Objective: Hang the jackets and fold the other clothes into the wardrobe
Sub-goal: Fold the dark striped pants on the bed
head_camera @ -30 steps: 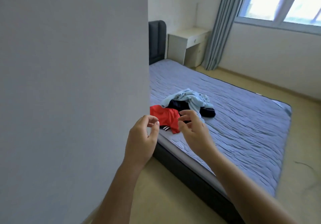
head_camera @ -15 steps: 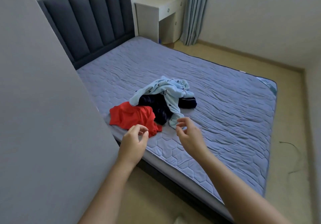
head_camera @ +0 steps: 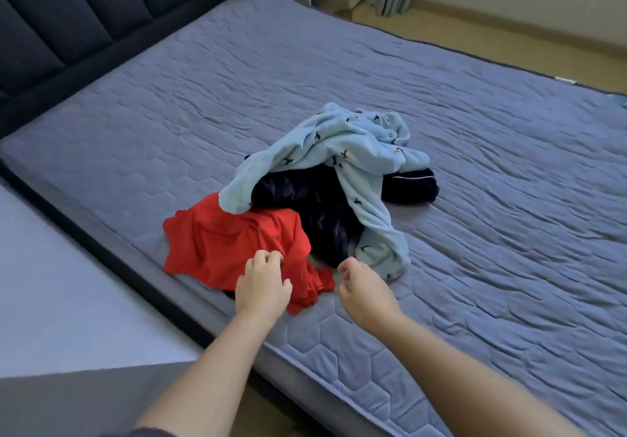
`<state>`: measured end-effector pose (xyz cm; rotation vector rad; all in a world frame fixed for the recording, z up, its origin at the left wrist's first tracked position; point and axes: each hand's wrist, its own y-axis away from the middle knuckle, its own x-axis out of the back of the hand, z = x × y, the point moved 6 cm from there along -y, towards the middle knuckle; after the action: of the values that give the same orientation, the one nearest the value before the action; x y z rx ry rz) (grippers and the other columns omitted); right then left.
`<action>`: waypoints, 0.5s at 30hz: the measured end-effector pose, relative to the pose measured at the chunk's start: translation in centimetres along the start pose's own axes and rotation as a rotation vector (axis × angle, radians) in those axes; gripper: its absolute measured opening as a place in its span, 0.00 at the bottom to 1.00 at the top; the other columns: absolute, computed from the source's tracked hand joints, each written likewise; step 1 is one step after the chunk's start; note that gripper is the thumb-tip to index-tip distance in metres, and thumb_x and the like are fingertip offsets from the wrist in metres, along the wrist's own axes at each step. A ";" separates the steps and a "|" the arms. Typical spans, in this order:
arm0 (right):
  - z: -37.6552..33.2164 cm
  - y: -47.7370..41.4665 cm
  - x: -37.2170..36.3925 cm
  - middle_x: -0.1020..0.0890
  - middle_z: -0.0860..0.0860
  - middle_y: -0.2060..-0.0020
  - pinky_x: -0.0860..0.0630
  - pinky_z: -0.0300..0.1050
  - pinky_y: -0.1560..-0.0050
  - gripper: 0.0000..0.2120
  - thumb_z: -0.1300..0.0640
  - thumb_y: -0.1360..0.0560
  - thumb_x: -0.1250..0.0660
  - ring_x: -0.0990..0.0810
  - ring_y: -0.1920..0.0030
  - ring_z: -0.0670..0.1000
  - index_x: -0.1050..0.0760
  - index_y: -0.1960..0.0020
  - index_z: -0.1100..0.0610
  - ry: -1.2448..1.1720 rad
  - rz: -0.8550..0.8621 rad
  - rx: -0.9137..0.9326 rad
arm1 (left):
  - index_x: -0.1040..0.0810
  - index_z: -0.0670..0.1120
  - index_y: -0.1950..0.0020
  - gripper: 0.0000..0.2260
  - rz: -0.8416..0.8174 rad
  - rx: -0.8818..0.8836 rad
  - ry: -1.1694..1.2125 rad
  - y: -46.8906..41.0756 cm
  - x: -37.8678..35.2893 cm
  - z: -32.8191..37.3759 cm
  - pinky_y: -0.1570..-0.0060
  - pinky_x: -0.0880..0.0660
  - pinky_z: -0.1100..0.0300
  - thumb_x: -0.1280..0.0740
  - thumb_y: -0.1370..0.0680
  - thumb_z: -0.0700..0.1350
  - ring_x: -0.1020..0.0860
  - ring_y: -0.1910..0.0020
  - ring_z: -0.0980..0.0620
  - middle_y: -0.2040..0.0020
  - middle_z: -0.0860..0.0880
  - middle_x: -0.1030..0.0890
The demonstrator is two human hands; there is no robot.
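Leaning over the near edge of the mattress point(head_camera: 475, 131), I am holding my left hand point(head_camera: 263, 284) down on the red garment point(head_camera: 220, 243), fingers curled into its cloth, though I cannot tell whether they are already pinching it. My right hand point(head_camera: 364, 289) is hovering just beside it to the right, fingers loosely curled and holding nothing, near the hem of the light blue garment point(head_camera: 339, 144). I am judging that the red piece is lying nearest and least buried, so it is the easy one to lift first. The blue one is draping over the dark garment point(head_camera: 305, 199) and would drag it along. All the clothes are sitting in one loose heap on the bed, and the wardrobe is not showing. No brand or writing is reading clearly: the blue cloth is carrying only small dark motifs, and a pale tag point(head_camera: 565, 80) at the mattress's far right edge is too small to read.
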<state>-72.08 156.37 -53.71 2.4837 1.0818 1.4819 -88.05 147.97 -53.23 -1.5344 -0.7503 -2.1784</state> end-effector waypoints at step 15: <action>2.7 -14.1 -15.0 0.30 0.52 0.44 0.27 0.50 0.56 0.13 0.61 0.24 0.43 0.24 0.47 0.58 0.32 0.40 0.55 0.038 -0.043 -0.059 | 0.24 0.45 0.60 0.16 -0.088 -0.833 -0.500 -15.5 -10.1 -8.0 0.62 0.21 0.49 0.22 0.43 0.41 0.23 0.49 0.36 0.46 0.40 0.24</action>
<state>-81.94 159.00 -71.81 2.3871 1.0736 1.5318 -99.54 155.23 -68.12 -2.5427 0.0228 -2.3232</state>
